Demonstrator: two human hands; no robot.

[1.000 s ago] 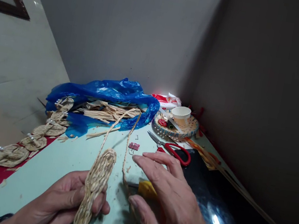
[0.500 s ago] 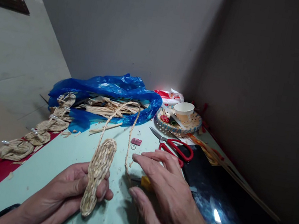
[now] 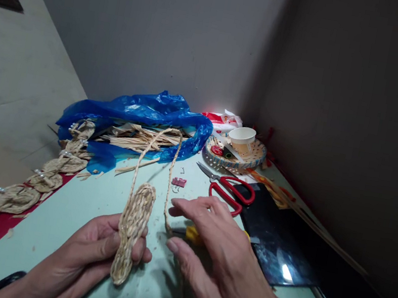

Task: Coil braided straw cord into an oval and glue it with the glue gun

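Between the thumb and fingers of my left hand [image 3: 104, 248] is a small sole-shaped piece of coiled straw braid [image 3: 137, 215], held upright. From it a thin straw cord [image 3: 163, 131] loops up and away, then comes down to the table beside my right hand [image 3: 215, 254]. That hand hovers over the table with thumb and fingers apart, nothing between them. Below it, partly hidden, lies a tool with a yellow handle [image 3: 191, 234]. Past its fingertips are a pink binder clip [image 3: 178, 182] and red-handled scissors [image 3: 231, 194] with their blades nearly together.
A blue plastic bag [image 3: 137, 107] full of straw strips [image 3: 135, 139] stands at the back. Clipped straw coils [image 3: 44, 182] line the left edge. Back right, a woven tray [image 3: 219, 163] carries a paper cup [image 3: 242, 138]. A black glossy panel [image 3: 280, 256] lies at right.
The view has shifted slightly, so the tabletop things appear a little further left and higher. Both hands keep nearly the same pose, the left still gripping the braided piece.
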